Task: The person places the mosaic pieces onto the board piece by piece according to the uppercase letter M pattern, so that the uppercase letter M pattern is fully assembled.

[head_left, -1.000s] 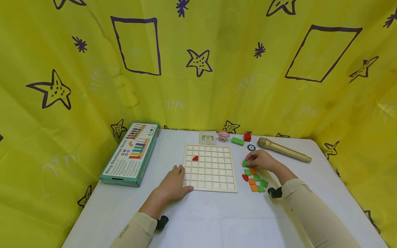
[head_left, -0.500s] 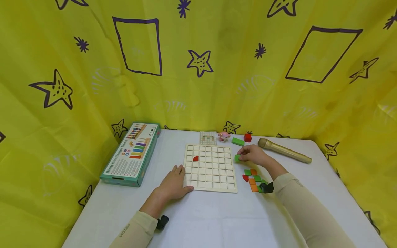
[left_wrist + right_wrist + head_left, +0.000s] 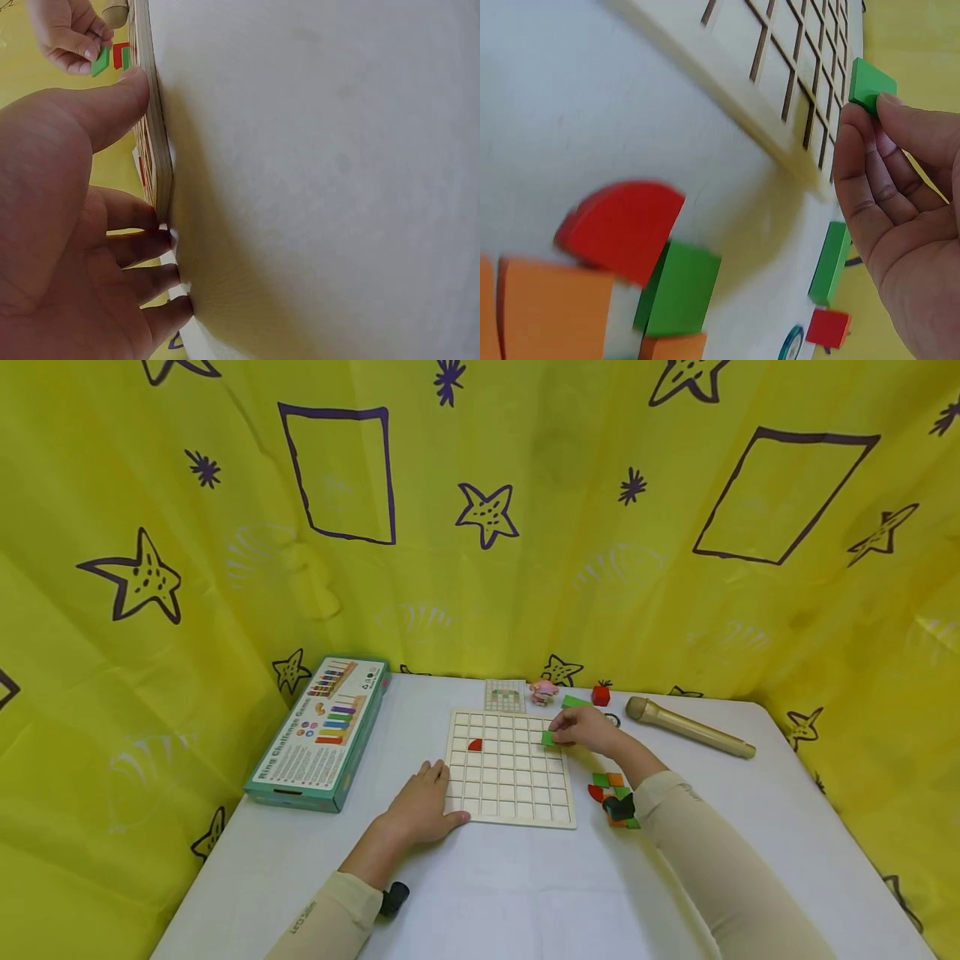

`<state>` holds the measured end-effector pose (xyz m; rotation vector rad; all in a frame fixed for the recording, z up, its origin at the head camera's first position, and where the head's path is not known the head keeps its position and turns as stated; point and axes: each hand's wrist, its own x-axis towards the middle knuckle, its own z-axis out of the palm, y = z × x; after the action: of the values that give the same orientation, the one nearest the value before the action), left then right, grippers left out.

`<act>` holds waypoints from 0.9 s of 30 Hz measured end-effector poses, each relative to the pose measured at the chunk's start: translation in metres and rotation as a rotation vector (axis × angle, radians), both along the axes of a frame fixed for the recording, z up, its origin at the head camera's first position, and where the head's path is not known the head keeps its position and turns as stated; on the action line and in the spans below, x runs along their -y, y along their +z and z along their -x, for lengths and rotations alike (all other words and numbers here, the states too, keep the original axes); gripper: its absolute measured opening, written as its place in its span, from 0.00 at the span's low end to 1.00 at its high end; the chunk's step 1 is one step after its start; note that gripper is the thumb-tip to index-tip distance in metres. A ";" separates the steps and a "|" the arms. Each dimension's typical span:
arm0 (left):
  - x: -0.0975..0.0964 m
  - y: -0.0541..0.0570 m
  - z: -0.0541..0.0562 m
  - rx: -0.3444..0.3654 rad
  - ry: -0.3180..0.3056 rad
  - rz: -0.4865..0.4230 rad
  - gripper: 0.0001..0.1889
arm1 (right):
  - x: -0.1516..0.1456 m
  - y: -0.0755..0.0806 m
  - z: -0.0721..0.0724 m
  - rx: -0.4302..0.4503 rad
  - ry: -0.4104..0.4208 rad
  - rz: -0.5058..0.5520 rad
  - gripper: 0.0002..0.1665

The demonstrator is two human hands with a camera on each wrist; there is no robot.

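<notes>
A pale wooden grid board (image 3: 510, 777) lies flat on the table, with one red quarter-circle tile (image 3: 476, 745) in an upper-left cell. My left hand (image 3: 417, 803) rests at the board's lower-left corner, fingers extended; in the left wrist view its thumb touches the board's edge. Between thumb and fingers, my right hand (image 3: 588, 732) pinches a green square tile (image 3: 871, 84), held just above the board's upper-right part. Right of the board lie green, orange and red tiles, among them a red quarter-circle tile (image 3: 622, 229) and an orange tile (image 3: 555, 307), partly hidden by the wrist camera.
Behind the board stand a pattern card (image 3: 505, 696), a pink figurine (image 3: 543, 692), a green block (image 3: 830, 262) and a red block (image 3: 601, 696). A gold microphone (image 3: 690, 727) lies at the right. At the left is a boxed ring game (image 3: 318, 735).
My right hand has carried the green square tile leftward from the tile group to over the board's upper-right part. The left hand stays in place at the board's corner.
</notes>
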<state>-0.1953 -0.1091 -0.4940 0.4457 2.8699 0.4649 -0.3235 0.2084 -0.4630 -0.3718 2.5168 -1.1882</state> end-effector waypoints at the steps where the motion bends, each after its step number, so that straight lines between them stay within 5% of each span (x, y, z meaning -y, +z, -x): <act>1: 0.000 0.000 0.000 0.000 0.001 0.002 0.48 | 0.003 0.001 0.000 0.006 0.003 0.009 0.10; 12: 0.000 -0.004 0.002 -0.006 -0.006 0.007 0.48 | 0.028 0.002 0.006 0.003 0.012 -0.054 0.07; 27: 0.001 -0.004 0.002 -0.003 -0.001 0.012 0.48 | 0.063 -0.004 0.013 0.052 0.036 0.003 0.05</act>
<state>-0.1976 -0.1101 -0.4980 0.4468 2.8737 0.4463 -0.3363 0.1457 -0.4674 -0.3800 2.4540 -1.1735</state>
